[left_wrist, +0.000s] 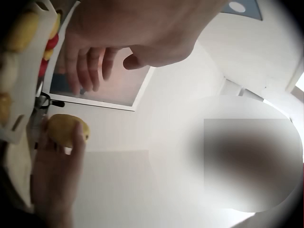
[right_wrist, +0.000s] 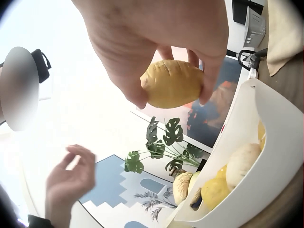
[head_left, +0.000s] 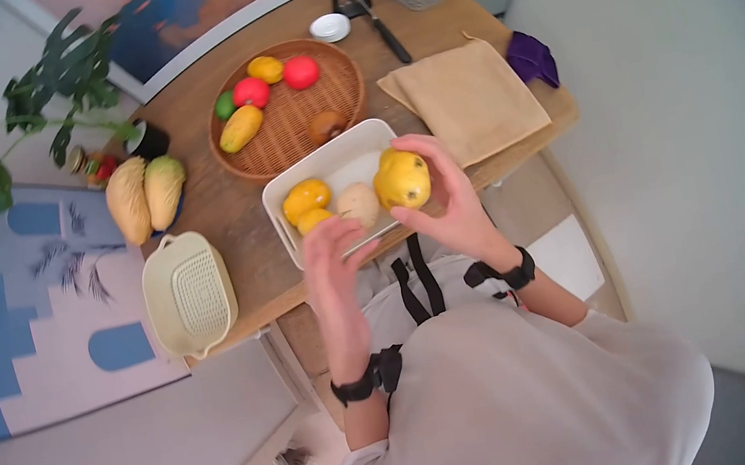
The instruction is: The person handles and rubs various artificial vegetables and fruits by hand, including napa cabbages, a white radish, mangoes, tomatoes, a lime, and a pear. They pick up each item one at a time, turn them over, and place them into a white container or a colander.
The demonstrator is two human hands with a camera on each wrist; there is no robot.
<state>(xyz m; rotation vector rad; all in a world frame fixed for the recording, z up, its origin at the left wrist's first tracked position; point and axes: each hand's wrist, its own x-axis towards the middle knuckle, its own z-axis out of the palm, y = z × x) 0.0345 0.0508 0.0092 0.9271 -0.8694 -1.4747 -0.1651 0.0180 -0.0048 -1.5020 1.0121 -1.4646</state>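
My right hand (head_left: 456, 204) grips a lumpy yellow fruit (head_left: 402, 179) with a dark spot at its end, above the right part of a white rectangular bin (head_left: 276, 217). The right wrist view shows the same fruit (right_wrist: 172, 84) pinched between thumb and fingers. Inside the bin lie a pale round item (head_left: 357, 203) and yellow fruits (head_left: 305, 196). My left hand (head_left: 337, 283) is raised at the bin's near side, fingers loosely bent and holding nothing. In the left wrist view, this hand (left_wrist: 128, 35) hangs with its fingers apart.
Behind the bin, a round wicker tray (head_left: 291, 128) holds several colourful fruits. A cream basket (head_left: 190, 292) stands left, near a potted plant (head_left: 145, 137) and two pale melon-like items (head_left: 148, 196). To the right lie a beige cloth (head_left: 469, 103), a black-handled tool (head_left: 384, 33) and a purple cloth (head_left: 531, 60).
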